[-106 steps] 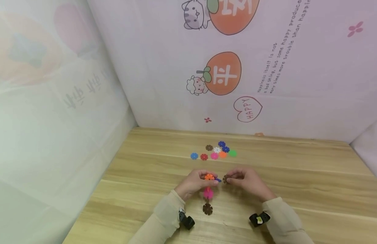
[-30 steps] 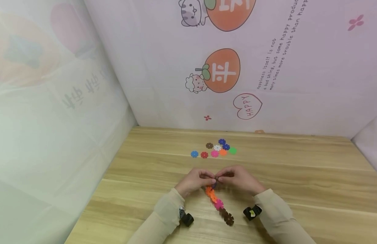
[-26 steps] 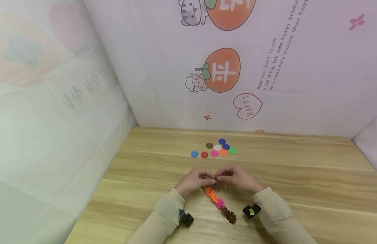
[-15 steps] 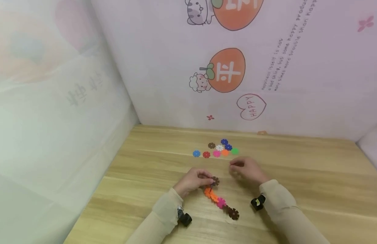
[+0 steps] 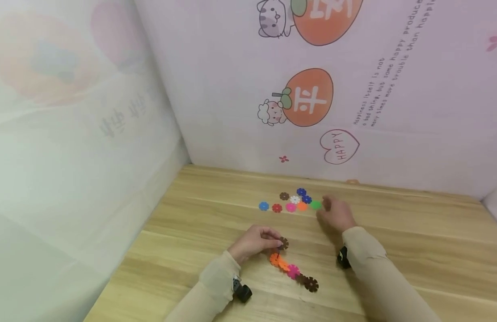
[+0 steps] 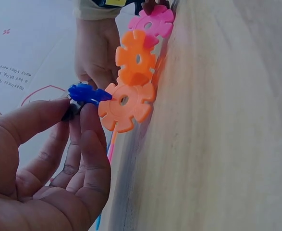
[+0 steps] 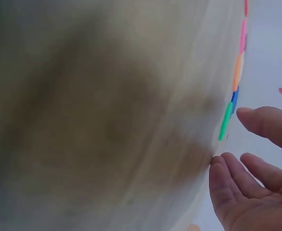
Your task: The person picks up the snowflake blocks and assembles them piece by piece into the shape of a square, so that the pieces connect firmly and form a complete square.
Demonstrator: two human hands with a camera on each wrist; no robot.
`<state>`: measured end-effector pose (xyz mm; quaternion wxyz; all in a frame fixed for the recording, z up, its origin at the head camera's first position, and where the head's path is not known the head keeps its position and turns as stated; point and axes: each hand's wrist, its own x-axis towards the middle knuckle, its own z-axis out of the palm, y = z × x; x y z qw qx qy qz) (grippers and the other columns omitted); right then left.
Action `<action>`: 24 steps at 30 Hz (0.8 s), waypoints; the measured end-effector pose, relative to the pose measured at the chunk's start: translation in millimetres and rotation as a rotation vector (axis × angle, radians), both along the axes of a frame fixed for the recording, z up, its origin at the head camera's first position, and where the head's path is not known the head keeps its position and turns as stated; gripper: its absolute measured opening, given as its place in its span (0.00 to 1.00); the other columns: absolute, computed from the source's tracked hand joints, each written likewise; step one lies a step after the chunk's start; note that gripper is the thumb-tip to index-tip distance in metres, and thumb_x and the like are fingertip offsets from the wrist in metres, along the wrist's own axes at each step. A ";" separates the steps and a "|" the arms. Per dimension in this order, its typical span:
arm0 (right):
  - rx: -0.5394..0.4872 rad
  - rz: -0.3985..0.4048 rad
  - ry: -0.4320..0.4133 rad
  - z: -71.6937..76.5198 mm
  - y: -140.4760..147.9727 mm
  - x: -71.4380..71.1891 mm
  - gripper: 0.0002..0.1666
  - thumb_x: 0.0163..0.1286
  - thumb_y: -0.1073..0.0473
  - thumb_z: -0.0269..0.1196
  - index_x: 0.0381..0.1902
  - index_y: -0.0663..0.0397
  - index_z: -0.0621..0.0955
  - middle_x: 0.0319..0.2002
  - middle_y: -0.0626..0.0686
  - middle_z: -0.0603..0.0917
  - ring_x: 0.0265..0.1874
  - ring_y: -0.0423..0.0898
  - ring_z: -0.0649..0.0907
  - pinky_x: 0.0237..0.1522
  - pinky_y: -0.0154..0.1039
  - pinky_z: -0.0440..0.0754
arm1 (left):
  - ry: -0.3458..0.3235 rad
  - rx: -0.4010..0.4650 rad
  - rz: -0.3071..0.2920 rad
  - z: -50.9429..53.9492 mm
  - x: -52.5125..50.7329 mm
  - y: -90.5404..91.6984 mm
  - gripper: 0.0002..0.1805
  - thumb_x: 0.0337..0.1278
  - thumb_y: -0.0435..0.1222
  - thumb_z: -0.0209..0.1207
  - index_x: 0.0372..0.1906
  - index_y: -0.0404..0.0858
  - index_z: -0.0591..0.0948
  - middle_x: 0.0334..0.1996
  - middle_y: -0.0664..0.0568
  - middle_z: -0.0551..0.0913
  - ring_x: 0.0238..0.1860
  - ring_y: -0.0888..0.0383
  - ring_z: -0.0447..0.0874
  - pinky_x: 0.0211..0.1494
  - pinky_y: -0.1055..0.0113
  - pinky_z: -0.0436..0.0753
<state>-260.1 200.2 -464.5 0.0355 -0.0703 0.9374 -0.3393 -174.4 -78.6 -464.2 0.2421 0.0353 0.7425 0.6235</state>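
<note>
In the head view my left hand (image 5: 254, 242) pinches one end of a chain of notched interlocking discs. A brown disc (image 5: 284, 243) sticks out past the fingertips. The left wrist view shows a blue disc (image 6: 85, 94) at the thumb and forefinger, slotted into an orange disc (image 6: 136, 108). A second orange disc (image 6: 131, 50) and a pink disc (image 6: 162, 23) follow, and the chain ends in dark brown discs (image 5: 311, 284). My right hand (image 5: 338, 215), empty, has its thumb and fingers apart beside a green disc (image 5: 315, 205), seen edge-on in the right wrist view.
Loose discs lie in a cluster at the back of the wooden table (image 5: 216, 197): light blue (image 5: 263, 206), red (image 5: 277, 208), pink (image 5: 290, 207), orange (image 5: 302, 206), white (image 5: 294, 200), brown (image 5: 284, 196) and dark blue ones (image 5: 301, 192). A printed cloth wall (image 5: 232, 112) stands behind.
My right hand brought a brown disc to the chain's blue end, let go and moved right and away to the green disc. My left hand still holds the chain, now with that brown disc.
</note>
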 end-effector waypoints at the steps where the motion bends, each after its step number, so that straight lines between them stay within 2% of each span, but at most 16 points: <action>1: 0.018 0.000 0.003 -0.3 -0.5 -2.4 0.36 0.66 0.61 0.63 0.66 0.75 0.66 0.57 0.74 0.76 0.56 0.69 0.77 0.60 0.61 0.77 | -0.004 0.003 -0.001 -0.5 0.1 -0.5 0.09 0.58 0.32 0.66 0.44 0.37 0.84 0.37 0.50 0.87 0.36 0.58 0.86 0.43 0.65 0.87; 7: 0.130 0.033 0.032 0.3 -8.2 -14.0 0.34 0.63 0.63 0.64 0.62 0.78 0.68 0.52 0.74 0.79 0.52 0.69 0.79 0.57 0.63 0.77 | -0.013 0.008 -0.005 -2.2 0.5 -3.2 0.09 0.58 0.32 0.66 0.43 0.37 0.84 0.36 0.50 0.87 0.35 0.59 0.86 0.42 0.66 0.87; 12: 0.160 0.038 0.047 3.1 -13.1 -17.9 0.30 0.63 0.65 0.64 0.61 0.76 0.71 0.51 0.73 0.80 0.51 0.68 0.79 0.58 0.63 0.77 | 0.004 -0.016 -0.020 -1.7 0.0 -2.2 0.09 0.58 0.33 0.67 0.44 0.38 0.84 0.36 0.51 0.86 0.35 0.59 0.85 0.40 0.67 0.87; 18: 0.140 0.052 0.034 0.3 -9.8 -14.6 0.26 0.62 0.66 0.66 0.56 0.75 0.75 0.50 0.72 0.81 0.50 0.66 0.80 0.56 0.61 0.78 | -0.004 -0.012 -0.010 0.0 0.0 0.3 0.09 0.57 0.33 0.67 0.43 0.38 0.84 0.36 0.50 0.87 0.35 0.58 0.86 0.41 0.65 0.87; 24: 0.056 0.086 0.042 -1.9 -3.5 0.1 0.18 0.61 0.65 0.68 0.48 0.68 0.81 0.41 0.64 0.85 0.40 0.57 0.83 0.47 0.55 0.83 | -0.027 0.003 -0.017 -1.8 -0.9 0.7 0.09 0.58 0.32 0.66 0.44 0.37 0.84 0.36 0.49 0.87 0.35 0.58 0.87 0.40 0.65 0.88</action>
